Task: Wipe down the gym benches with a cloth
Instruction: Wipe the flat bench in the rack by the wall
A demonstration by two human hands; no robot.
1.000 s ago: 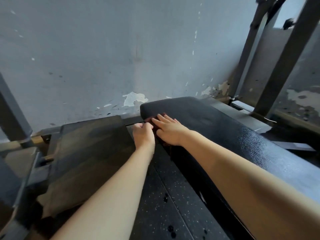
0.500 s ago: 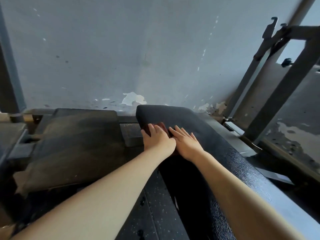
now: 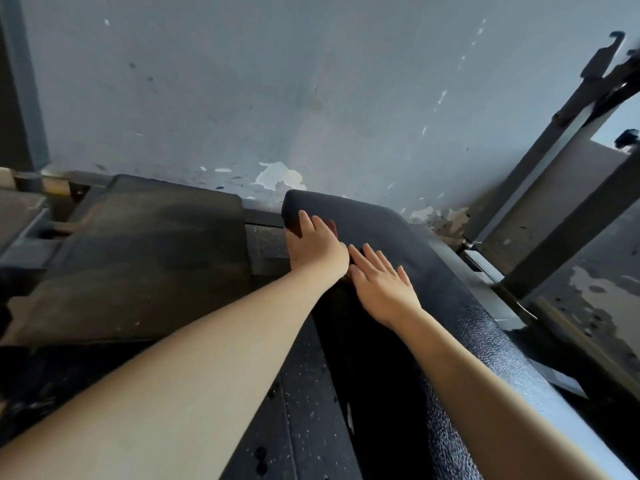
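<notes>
The left grip (image 3: 317,249) has slid ahead of its partner toward the far left corner of the gym bench (image 3: 433,271); half a second back the two lay side by side. It lies released, fingers spread and pressing down on a dark reddish cloth (image 3: 331,224), of which only slivers show past the fingertips and at the pad's left edge. Pressing flat rather than clenching probably keeps the cloth spread so it sweeps the corner in one pass. The right grip (image 3: 382,285) is just nearer and to the right, also released, palm and straight fingers resting on bare pad, seemingly to brace the reach.

The bench's black pad is pebbled and shiny along its near right stretch. To its left lie speckled rubber floor tiles (image 3: 304,393) and a dull dark slab (image 3: 145,258). Behind stands a grey wall (image 3: 311,98) with peeled paint (image 3: 278,176) low down, and steel rack uprights (image 3: 568,223) rise at the right.
</notes>
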